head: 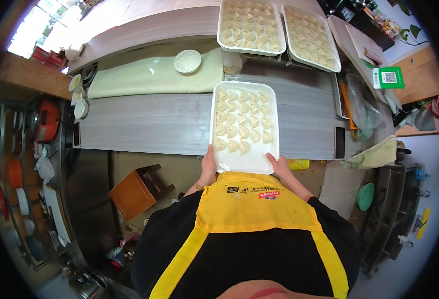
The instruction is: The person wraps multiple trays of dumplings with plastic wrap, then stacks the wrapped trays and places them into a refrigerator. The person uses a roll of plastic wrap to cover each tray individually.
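A white plastic tray (234,160) lies in front of my yellow apron, its near end at the table's front edge. Dumplings (243,107) fill it in rows, and its near end is bare. My left hand (208,165) grips the tray's left side near the front corner, thumb along the rim. My right hand (280,166) holds the opposite side, with the thumb over the rim. The fingers of both hands are hidden beneath the tray. Beyond it, two larger white trays of dumplings (250,26) (311,35) stand side by side.
A bowl of white flour (187,61) sits on a pale sheet (155,80) at the back left. Small bowls (81,108) stand at the table's left end. One phone (339,142) lies at the right, near a cloth (372,154) and plastic bags (361,108). An orange-brown stool (133,194) is below the table.
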Action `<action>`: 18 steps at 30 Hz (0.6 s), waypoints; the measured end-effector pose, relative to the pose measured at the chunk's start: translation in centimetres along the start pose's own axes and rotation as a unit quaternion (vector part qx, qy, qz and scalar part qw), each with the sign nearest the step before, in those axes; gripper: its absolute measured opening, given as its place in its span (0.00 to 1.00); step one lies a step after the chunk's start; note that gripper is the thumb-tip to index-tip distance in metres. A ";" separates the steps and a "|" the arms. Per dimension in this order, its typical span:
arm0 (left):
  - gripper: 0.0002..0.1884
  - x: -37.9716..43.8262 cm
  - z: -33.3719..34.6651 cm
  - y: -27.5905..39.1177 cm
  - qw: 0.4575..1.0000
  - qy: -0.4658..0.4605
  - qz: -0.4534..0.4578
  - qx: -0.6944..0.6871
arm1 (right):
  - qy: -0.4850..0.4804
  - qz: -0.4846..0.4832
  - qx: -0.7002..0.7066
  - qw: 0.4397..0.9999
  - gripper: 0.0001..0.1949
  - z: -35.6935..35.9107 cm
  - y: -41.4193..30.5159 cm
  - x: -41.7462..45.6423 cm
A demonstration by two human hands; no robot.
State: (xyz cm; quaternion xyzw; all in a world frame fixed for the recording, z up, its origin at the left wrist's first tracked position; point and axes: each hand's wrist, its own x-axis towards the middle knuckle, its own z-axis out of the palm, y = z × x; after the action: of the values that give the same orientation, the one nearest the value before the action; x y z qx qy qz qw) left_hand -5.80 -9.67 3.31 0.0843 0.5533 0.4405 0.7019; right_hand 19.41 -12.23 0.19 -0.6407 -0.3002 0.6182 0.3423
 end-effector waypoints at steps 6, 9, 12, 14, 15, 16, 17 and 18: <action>0.25 -3.9 -4.2 2.5 0.987 0.095 0.132 0.001 | -0.132 -0.056 -0.081 0.986 0.19 5.5 -3.7 1.5; 0.25 -5.0 -4.9 6.3 0.972 0.131 0.189 -0.050 | -0.181 -0.080 -0.109 0.974 0.27 9.2 -6.6 2.2; 0.27 -4.2 -6.3 11.1 0.961 0.137 0.235 -0.040 | -0.209 -0.121 -0.136 0.961 0.33 10.9 -8.9 2.7; 0.28 -2.6 -6.0 15.1 0.958 0.139 0.249 -0.032 | -0.191 -0.153 -0.131 0.961 0.34 10.1 -8.7 3.4; 0.29 -1.6 -6.2 16.8 0.954 0.144 0.263 -0.023 | -0.213 -0.110 -0.086 0.967 0.33 9.0 -8.5 3.5; 0.29 0.0 -7.0 18.5 0.951 0.087 0.294 -0.032 | -0.238 -0.066 -0.040 0.968 0.32 7.4 -8.3 3.5; 0.29 1.1 -6.7 20.3 0.951 0.084 0.295 -0.028 | -0.258 -0.021 0.005 0.966 0.31 5.5 -7.9 3.6; 0.29 2.3 -6.1 22.0 0.951 0.081 0.296 -0.023 | -0.204 -0.003 -0.003 0.979 0.26 3.7 -6.5 3.6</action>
State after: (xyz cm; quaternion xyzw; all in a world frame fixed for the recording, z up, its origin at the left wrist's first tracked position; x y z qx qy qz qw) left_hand -22.51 2.83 12.76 0.1923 0.5478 0.6466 0.4948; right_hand 16.13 -5.25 3.39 -0.5009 -0.3678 0.7342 0.2736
